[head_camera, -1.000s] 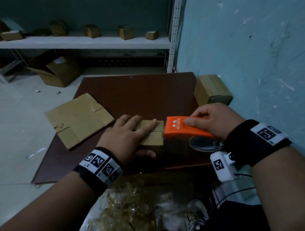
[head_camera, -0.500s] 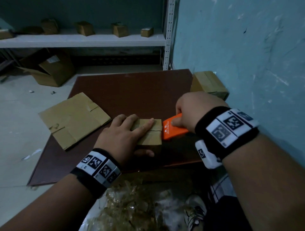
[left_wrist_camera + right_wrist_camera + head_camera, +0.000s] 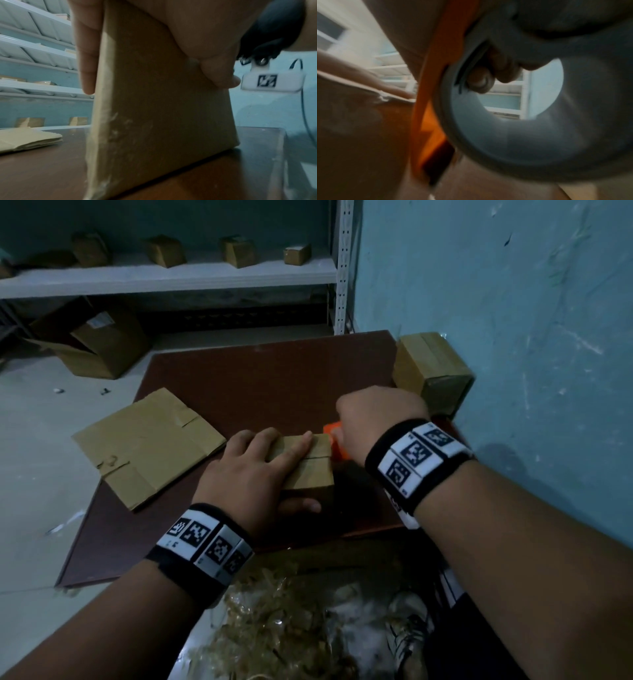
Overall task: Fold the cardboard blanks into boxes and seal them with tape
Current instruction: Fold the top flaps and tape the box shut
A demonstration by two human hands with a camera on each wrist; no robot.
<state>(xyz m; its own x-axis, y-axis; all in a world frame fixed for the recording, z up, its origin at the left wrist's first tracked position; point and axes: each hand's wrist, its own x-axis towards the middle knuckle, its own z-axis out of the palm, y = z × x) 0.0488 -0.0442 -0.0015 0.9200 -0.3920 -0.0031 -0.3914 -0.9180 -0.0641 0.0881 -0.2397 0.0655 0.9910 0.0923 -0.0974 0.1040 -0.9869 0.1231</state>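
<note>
A flat cardboard blank (image 3: 147,445) lay at the left edge of the brown table (image 3: 274,378), overhanging it a little. Near the front edge, about mid-width, stood the small folded box (image 3: 310,470). The left hand (image 3: 255,474) lay over its top, straight fingers pressing the two flaps down and the thumb against the near side. Touching the box's right side was the orange tape dispenser (image 3: 334,436), which the right hand (image 3: 378,421) gripped with fingers curled round it and through the roll's core. A finished box (image 3: 430,371) sat at the far right corner.

The flap seam looked unsealed as yet. If the left hand eased off, the flaps could spring up and the tape land crooked. A hard pull on the dispenser might slide the light box toward the front edge, or run tape over the index fingertip lying along the seam.
</note>
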